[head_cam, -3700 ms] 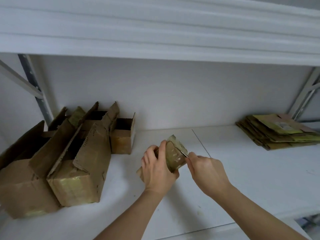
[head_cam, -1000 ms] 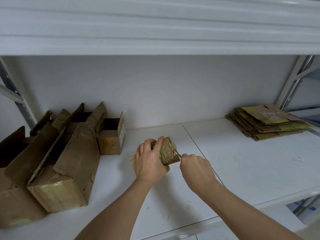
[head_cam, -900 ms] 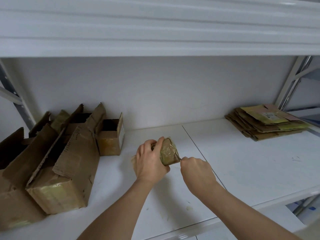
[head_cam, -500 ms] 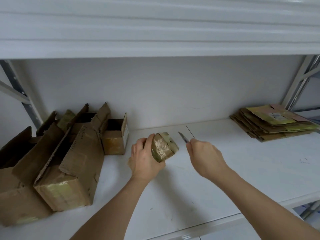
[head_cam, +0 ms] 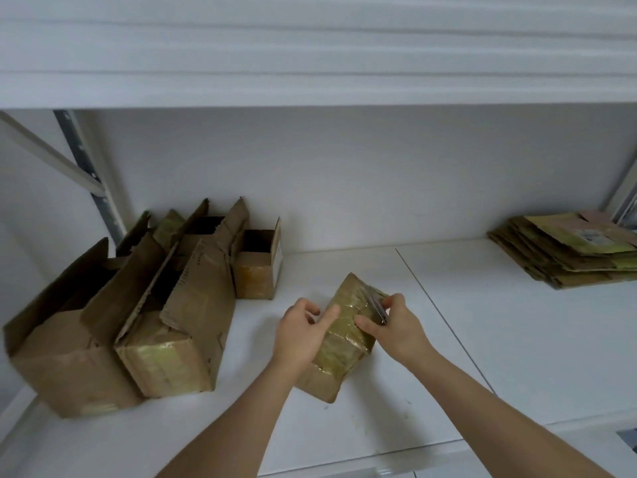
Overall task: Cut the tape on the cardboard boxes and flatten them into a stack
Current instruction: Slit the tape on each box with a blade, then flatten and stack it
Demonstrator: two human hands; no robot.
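Note:
A small taped cardboard box [head_cam: 339, 353] lies on its side on the white shelf [head_cam: 448, 357], its taped face turned up. My left hand [head_cam: 303, 331] grips its left side, thumb on top. My right hand [head_cam: 396, 324] holds a small blade [head_cam: 378, 307] and also pinches the box's right edge; the blade lies across the box's far end. A stack of flattened boxes [head_cam: 568, 250] sits at the far right of the shelf.
Several opened cardboard boxes [head_cam: 138, 305] with raised flaps stand at the left, against the back wall. A shelf board [head_cam: 310, 63] hangs overhead. Metal uprights [head_cam: 89, 174] frame the left side. The shelf's front edge runs just below my forearms.
The box has been laid down from upright in my left hand onto its side. My right hand, which had pulled the blade away, has come back onto the box.

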